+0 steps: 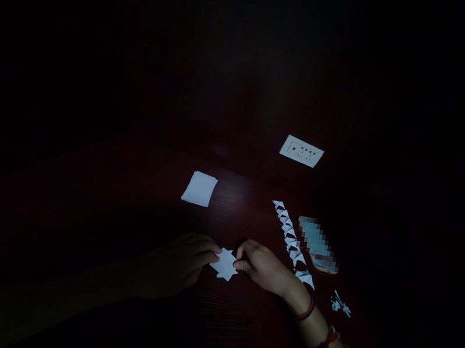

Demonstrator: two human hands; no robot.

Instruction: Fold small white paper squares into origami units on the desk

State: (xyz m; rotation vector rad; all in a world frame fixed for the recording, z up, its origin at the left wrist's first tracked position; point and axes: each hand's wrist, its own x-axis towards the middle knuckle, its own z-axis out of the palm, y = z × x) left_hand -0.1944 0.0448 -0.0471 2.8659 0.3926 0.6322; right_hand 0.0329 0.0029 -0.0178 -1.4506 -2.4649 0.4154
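Between my two hands is a white piece of paper (225,264) with a pointed, star-like outline, just above or on the dark red table. My left hand (193,257) pinches its left edge with thumb and fingers; a ring shows on one finger. At the right edge, my right hand (260,265) has its thumb and bent forefinger closed on the paper. Bracelets circle the right wrist and forearm. Beyond the paper lies a stack of white paper squares (200,188). Right of my right hand runs a row of folded white paper pieces (288,230).
A phone (317,244) with a blurred-out screen lies beside the folded row. Small white scraps (341,303) are nearer me on the right. A white socket plate (302,151) is at the back. The surroundings are very dark.
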